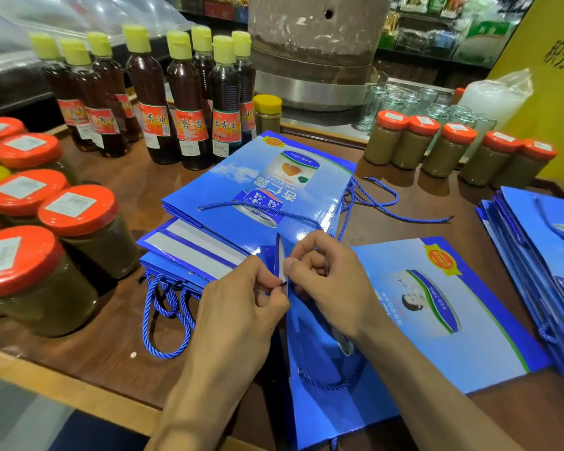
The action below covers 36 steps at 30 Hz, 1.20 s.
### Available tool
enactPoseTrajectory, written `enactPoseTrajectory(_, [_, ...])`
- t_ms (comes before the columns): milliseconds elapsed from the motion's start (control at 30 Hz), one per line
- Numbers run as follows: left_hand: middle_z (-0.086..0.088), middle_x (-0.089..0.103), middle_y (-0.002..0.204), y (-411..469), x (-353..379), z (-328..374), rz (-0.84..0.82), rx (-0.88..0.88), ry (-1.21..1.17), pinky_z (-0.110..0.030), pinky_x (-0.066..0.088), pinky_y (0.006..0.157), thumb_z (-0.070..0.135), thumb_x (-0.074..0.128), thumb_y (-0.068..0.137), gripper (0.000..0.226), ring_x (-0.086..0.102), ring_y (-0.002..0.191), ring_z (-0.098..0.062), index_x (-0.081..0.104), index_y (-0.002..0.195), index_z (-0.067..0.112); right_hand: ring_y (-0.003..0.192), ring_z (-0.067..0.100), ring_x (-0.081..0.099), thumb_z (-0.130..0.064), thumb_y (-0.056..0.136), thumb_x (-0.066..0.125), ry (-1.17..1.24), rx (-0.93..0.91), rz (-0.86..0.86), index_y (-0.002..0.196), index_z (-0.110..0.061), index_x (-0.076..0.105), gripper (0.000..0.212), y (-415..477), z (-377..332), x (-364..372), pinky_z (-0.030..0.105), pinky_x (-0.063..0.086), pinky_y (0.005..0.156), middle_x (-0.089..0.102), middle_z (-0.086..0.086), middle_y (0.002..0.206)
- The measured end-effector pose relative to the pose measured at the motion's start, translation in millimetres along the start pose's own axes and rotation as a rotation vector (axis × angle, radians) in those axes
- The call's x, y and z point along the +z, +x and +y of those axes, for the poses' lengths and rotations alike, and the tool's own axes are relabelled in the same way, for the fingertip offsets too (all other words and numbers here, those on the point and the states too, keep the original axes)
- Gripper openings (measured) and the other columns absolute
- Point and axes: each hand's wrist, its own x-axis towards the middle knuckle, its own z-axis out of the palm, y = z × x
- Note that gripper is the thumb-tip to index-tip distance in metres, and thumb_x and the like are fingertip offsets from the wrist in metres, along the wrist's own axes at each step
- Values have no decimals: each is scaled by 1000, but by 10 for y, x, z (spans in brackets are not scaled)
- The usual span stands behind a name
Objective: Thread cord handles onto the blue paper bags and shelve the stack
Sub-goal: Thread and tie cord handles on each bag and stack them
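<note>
While the left hand pinches the dark tip of a blue cord between thumb and forefinger, the right hand grips the raised top edge of a blue paper bag, with its fingers curled and its thumb pressed on the fold. Both hands meet at that edge, knuckles close together. The bag stands partly open under the wrists and runs toward 6 o'clock, where a cord handle loops across its face.

At 3 o'clock, beside the right forearm, a second bag lies flat on the brown table. At 12 o'clock another bag lies printed side up on a stack of bags, with a loose cord across it. The handles of that stack spill over the table toward 8 o'clock. More blue cords trail on the wood at 1 o'clock. Far out at 3 o'clock sits a further pile of bags.

Orange-lidded jars crowd the 9 o'clock side. Dark bottles with yellow caps stand at 11 o'clock. A row of smaller jars with orange lids lines up at 2 o'clock, with clear glass jars behind them. A grey stone drum rises at 12 o'clock.
</note>
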Motion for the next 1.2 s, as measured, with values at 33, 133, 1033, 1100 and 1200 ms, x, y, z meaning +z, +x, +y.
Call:
enactPoseTrajectory(33, [0,64,58,0,-1,-10,-13,-11,-1,-36,48,55,16,70,87,18,55,53,-16,58,76,22,62,41,51,-33,83,70,-1,2,-5,82,-21,61,15,3,6,0,54,49,62,58,19,65])
enactPoseTrajectory(133, [-4,73,65,-29,-14,20,-77,-83,-194,-44,61,64,0,64,90,19,73,60,-21,58,80,15,54,23,53,-9,93,65,58,31,-1,83,-13,58,13,29,7,-49,37,48,58,54,2,54])
enactPoseTrajectory(1033, [-3,73,68,-45,35,1,51,-82,-281,-42,51,68,12,74,91,30,67,65,-25,57,108,29,47,9,37,-13,90,66,533,209,-30,111,-8,65,22,90,-319,-704,18,30,43,55,4,75])
enactPoseTrajectory(1100, [-4,72,70,-43,41,-6,62,-74,-292,-44,51,71,10,73,92,50,67,66,-26,47,122,40,49,9,42,-4,95,61,537,326,-10,116,-6,64,21,97,-304,-800,16,35,41,59,5,79])
enactPoseTrajectory(1200, [-5,66,66,-54,50,-37,68,-5,-230,-45,50,70,8,66,94,53,62,64,-28,50,126,47,53,14,49,2,97,61,414,487,-87,115,-2,64,19,78,-266,-862,19,48,44,60,8,75])
